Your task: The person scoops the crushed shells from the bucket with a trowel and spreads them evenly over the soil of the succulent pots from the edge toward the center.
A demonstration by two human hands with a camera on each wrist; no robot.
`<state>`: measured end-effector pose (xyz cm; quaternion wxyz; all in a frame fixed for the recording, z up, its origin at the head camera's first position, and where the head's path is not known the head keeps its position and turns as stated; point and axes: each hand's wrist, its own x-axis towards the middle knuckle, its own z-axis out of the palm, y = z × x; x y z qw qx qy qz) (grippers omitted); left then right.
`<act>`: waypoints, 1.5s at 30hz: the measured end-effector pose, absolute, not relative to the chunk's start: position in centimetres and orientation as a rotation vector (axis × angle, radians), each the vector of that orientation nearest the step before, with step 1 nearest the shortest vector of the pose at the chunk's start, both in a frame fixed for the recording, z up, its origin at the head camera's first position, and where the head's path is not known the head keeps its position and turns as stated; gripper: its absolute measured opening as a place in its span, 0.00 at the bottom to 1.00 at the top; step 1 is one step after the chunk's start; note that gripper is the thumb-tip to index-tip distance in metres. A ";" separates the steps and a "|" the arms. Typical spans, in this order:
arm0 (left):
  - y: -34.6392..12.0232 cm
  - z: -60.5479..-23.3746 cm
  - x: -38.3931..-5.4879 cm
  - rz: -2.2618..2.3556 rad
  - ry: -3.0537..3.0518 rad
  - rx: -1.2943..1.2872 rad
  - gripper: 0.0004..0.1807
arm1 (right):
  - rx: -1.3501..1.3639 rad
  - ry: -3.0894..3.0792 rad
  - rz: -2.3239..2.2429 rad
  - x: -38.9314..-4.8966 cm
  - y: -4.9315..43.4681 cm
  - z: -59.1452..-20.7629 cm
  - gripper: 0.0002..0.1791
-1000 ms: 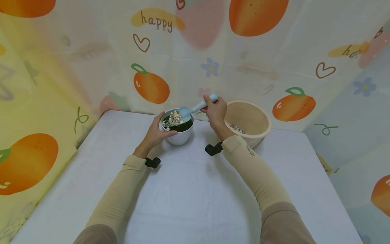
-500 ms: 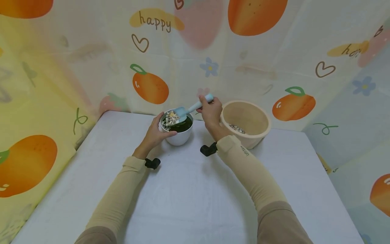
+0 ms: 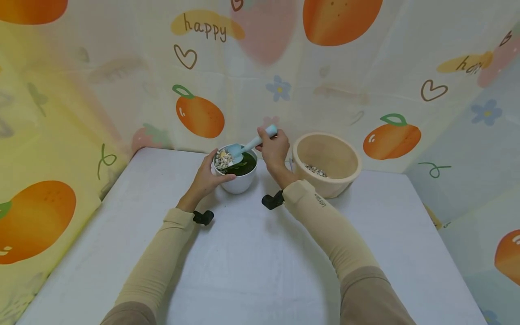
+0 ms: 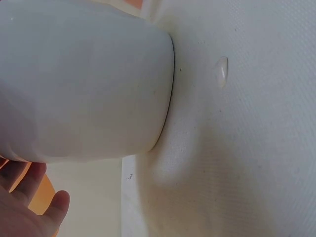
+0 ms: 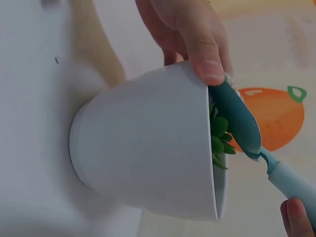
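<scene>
Shovel (image 3: pixel 250 144) shifted left over white pot (image 3: pixel 237 183); right hand (image 3: pixel 275 151) grips shovel, left hand (image 3: pixel 204 178) grips pot.

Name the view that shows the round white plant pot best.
The right wrist view: the round white plant pot appears large there, from base to rim. The head view shows it small, from above, partly covered by the left hand; the left wrist view shows only wall and base, cropped.
</scene>
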<state>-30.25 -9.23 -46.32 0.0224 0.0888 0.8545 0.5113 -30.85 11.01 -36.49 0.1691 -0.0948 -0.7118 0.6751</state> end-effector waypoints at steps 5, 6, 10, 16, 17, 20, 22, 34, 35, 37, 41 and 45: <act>-9.1 -46.3 -30.2 1.600 2.634 0.277 0.62 | -0.247 -2.002 1.938 -30.8 10.7 -36.9 0.19; -9.1 -46.2 -30.2 1.602 2.633 0.279 0.62 | -0.241 -2.000 1.936 -30.7 10.6 -37.0 0.19; -9.1 -46.1 -30.1 1.607 2.631 0.279 0.62 | -0.225 -2.010 1.955 -30.7 10.7 -37.1 0.21; -9.1 -46.2 -30.2 1.601 2.639 0.273 0.62 | -0.186 -2.092 2.068 -30.4 10.9 -36.7 0.19; -9.1 -46.1 -30.2 1.604 2.639 0.271 0.62 | -0.181 -2.094 2.094 -30.4 10.9 -36.6 0.19; -9.1 -46.1 -30.2 1.600 2.644 0.271 0.61 | -0.186 -2.083 2.146 -30.4 10.9 -36.4 0.19; -9.1 -46.1 -30.2 1.591 2.649 0.265 0.61 | -0.191 -2.076 2.146 -30.3 11.0 -36.3 0.19; -8.7 -46.3 -29.6 1.613 2.670 0.231 0.63 | -0.011 -2.117 1.859 -29.9 11.2 -36.6 0.18; -8.7 -46.3 -29.5 1.609 2.676 0.239 0.63 | 0.006 -2.127 1.826 -29.8 11.1 -36.6 0.18; -8.8 -46.2 -29.5 1.586 2.693 0.259 0.63 | 0.029 -2.148 1.778 -29.8 11.1 -36.7 0.18; -9.4 -45.9 -30.0 1.575 2.693 0.324 0.61 | 0.033 -2.171 1.748 -29.8 11.1 -36.8 0.19; -9.7 -46.0 -30.6 1.620 2.612 0.367 0.60 | 0.019 -2.165 1.756 -29.9 11.3 -36.8 0.19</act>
